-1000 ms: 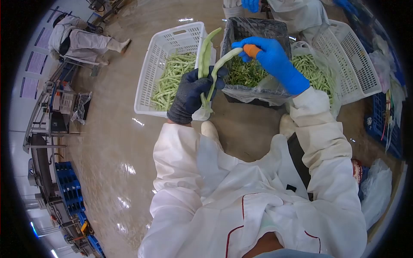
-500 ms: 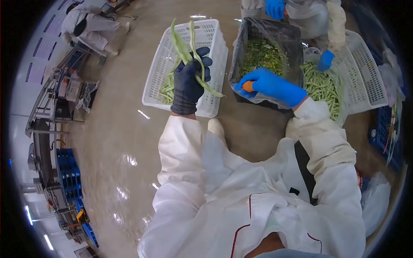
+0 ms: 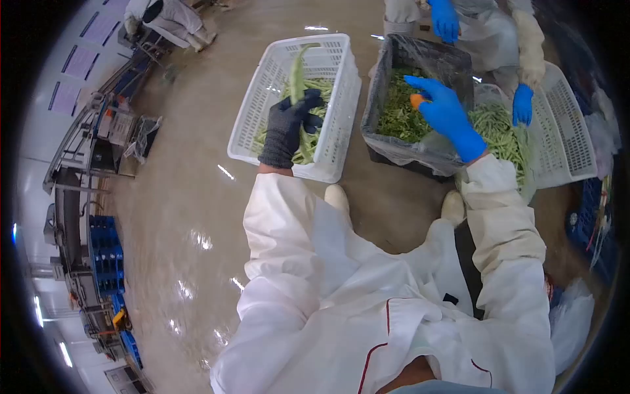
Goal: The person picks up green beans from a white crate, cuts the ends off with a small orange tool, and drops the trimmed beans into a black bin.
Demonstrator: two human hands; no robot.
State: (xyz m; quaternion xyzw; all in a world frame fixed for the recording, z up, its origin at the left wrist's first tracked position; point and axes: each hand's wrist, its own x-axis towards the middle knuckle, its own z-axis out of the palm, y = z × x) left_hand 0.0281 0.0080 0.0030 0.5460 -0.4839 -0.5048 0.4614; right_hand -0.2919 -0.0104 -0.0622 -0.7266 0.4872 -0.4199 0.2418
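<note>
My left hand [image 3: 287,134], in a dark grey knit glove, is closed around a long flat green bean [image 3: 296,77] that points up and away from me. It is over a white slatted crate [image 3: 339,141] holding more green beans [image 3: 319,85]. In a blue glove, my right hand [image 3: 451,119] is closed on a small orange object [image 3: 417,100], perhaps a handle; the rest is hidden. That hand hangs above a black bin [image 3: 453,64] lined with clear plastic, with green leafy-looking scraps [image 3: 400,108] inside.
Opposite me, a co-worker's blue-gloved hands [image 3: 445,21] are near the bin and over a plastic bag of green beans [image 3: 504,141]. A second white crate [image 3: 569,128] stands on the right. Blue crates [image 3: 105,253] and metal equipment line the left. The floor [image 3: 197,197] looks wet.
My left hand has lowered into the crate's area, and fewer beans show in it. My right hand has turned and its index finger now extends. The whole view has shifted slightly.
</note>
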